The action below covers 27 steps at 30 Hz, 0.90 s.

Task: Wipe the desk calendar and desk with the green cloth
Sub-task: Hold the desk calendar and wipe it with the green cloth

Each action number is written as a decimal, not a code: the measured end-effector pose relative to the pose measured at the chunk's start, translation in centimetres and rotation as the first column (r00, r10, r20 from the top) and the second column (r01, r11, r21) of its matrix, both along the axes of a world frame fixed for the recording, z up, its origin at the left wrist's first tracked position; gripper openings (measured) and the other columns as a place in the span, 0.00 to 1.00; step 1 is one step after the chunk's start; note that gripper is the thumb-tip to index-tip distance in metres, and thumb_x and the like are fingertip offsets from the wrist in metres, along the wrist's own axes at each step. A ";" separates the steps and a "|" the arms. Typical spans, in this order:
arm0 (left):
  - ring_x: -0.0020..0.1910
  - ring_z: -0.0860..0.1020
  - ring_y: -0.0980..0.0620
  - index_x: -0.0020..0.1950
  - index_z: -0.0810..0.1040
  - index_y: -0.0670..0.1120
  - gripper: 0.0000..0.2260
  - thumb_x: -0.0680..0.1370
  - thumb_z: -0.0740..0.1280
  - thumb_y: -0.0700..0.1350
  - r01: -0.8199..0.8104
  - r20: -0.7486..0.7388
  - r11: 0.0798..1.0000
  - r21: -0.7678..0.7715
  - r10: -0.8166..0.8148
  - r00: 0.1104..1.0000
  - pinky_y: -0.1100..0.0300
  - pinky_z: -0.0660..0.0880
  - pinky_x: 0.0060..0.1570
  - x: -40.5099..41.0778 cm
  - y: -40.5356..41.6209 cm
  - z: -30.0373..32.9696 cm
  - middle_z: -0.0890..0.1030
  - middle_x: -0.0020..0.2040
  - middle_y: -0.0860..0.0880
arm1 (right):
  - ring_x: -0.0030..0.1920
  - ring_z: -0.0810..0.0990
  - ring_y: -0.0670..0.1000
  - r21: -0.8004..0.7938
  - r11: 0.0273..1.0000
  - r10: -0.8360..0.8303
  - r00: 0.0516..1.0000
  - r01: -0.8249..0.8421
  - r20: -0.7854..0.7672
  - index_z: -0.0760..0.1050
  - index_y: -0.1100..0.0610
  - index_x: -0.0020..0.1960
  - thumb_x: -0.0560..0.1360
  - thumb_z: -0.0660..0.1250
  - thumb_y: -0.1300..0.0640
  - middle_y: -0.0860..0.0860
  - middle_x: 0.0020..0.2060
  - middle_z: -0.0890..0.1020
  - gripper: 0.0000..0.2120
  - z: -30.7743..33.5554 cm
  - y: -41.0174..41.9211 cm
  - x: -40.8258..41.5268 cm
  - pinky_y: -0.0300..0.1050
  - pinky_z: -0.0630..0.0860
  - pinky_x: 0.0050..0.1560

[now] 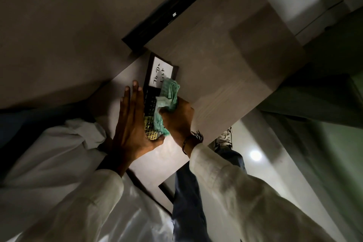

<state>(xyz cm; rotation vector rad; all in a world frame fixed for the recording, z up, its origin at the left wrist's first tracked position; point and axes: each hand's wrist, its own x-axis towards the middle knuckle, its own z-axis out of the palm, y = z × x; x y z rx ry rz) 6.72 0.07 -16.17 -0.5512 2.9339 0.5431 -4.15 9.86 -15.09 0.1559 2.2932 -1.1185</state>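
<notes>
Head view: the desk calendar (155,88) lies on the surface (216,76). Left hand (131,124) braces its edge, fingers extended; right hand (177,116) clamps the green cloth (169,94) against it. Recommend short, light strokes with the brace firm.

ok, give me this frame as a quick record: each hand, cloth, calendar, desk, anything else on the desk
left hand: flat, fingers straight, bracing the calendar's left edge
right hand: gripping green cloth, pressing it on the calendar
desk calendar: dark frame, lying on the desk, white card reads "To Do List", partly covered by the cloth
desk: light wood grain
other: black flat object at the desk's far edge
wiping stage: calendar face being wiped
</notes>
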 end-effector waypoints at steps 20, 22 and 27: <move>0.85 0.51 0.33 0.84 0.49 0.35 0.63 0.65 0.76 0.68 -0.010 -0.062 1.000 -0.007 0.010 0.998 0.37 0.55 0.82 -1.0 0.1 -0.2 0.51 0.85 0.34 | 0.32 0.81 0.48 -0.042 0.988 -0.147 0.989 0.146 -0.020 0.84 0.61 0.43 0.71 0.75 0.59 0.56 0.36 0.88 0.05 -0.9 -1.5 -1.2 0.24 0.69 0.29; 0.85 0.51 0.33 0.84 0.51 0.33 0.63 0.65 0.79 0.66 -0.019 -0.073 1.000 -0.006 0.018 0.997 0.36 0.56 0.82 -1.0 0.1 -0.3 0.51 0.85 0.33 | 0.32 0.79 0.40 -0.104 0.991 -0.094 0.990 0.083 -0.106 0.84 0.60 0.43 0.70 0.75 0.59 0.55 0.36 0.88 0.05 -0.4 -2.1 -0.6 0.20 0.67 0.29; 0.86 0.46 0.37 0.85 0.45 0.37 0.65 0.63 0.77 0.67 -0.042 0.020 0.998 0.039 0.041 0.999 0.40 0.52 0.83 -1.3 0.2 0.1 0.46 0.86 0.37 | 0.33 0.81 0.55 0.009 0.998 -0.065 0.998 0.065 0.004 0.83 0.63 0.40 0.72 0.73 0.60 0.59 0.35 0.87 0.06 -1.5 -0.3 -2.0 0.40 0.70 0.35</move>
